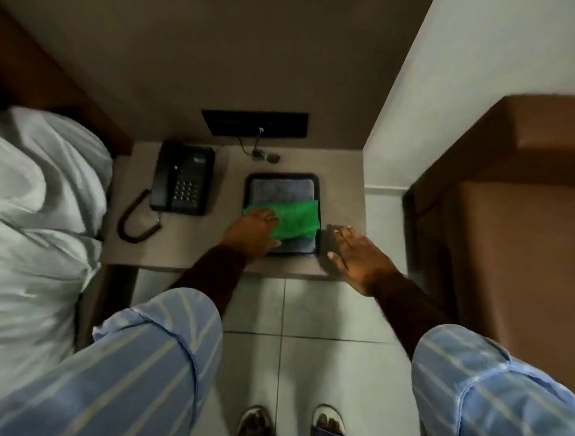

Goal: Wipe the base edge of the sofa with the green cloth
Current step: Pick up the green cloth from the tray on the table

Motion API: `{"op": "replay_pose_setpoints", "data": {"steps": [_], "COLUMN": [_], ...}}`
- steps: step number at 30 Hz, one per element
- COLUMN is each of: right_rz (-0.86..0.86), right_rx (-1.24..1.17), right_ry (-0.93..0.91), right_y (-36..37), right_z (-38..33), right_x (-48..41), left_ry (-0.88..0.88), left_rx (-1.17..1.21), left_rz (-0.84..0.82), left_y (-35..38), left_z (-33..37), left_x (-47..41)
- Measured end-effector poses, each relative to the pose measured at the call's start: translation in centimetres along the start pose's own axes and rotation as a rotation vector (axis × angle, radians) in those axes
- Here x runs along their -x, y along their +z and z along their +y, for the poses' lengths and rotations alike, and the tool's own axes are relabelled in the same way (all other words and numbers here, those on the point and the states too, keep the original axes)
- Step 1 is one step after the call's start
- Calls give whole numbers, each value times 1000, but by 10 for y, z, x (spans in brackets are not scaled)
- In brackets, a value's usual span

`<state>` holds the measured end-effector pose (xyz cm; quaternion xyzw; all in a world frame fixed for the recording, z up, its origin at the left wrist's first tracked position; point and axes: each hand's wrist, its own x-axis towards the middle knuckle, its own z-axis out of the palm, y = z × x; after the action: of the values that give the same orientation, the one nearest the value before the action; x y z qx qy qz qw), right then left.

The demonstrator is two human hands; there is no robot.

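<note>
Hotel-type room, grey tiled floor (308, 304), small grey bedside desk (236, 156) between a bed with white linen (33, 206) and the brown leather sofa (509, 244) at right. On the desk sat a black corded telephone (182, 177) and a black rectangular tray (283, 178) lined with a grey towel (280, 192). Folded green cloth (296, 221) lay across the tray, well apart from the sofa. Left hand (252, 231) rested on the cloth's left end, fingers curling over it; a full grip could not be confirmed. Right hand (357, 250) was flat and spread on the desk just beside the tray, empty, probably bracing the lean. Judged as the pickup step; wiping not begun.
</note>
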<state>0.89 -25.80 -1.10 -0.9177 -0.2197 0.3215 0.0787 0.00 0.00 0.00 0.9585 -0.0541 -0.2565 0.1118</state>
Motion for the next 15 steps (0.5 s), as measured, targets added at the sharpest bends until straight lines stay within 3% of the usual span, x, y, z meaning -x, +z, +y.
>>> {"op": "replay_pose_setpoints", "data": {"steps": [7,12,15], "right_rz": [26,65,8], "right_rx": [-63,-64,-44], "right_ry": [13,-14,-4], "right_y": [89,105,87], "right_z": [28,35,38], "right_x": [-47,-53,-50], "left_ry": [-50,-51,-33], "left_rx": [-59,-245,-265], "left_rz": [108,269,265], "left_y": [91,98,83], "left_z": [-32,-30,-17], "left_x": [-66,-82,-86]}}
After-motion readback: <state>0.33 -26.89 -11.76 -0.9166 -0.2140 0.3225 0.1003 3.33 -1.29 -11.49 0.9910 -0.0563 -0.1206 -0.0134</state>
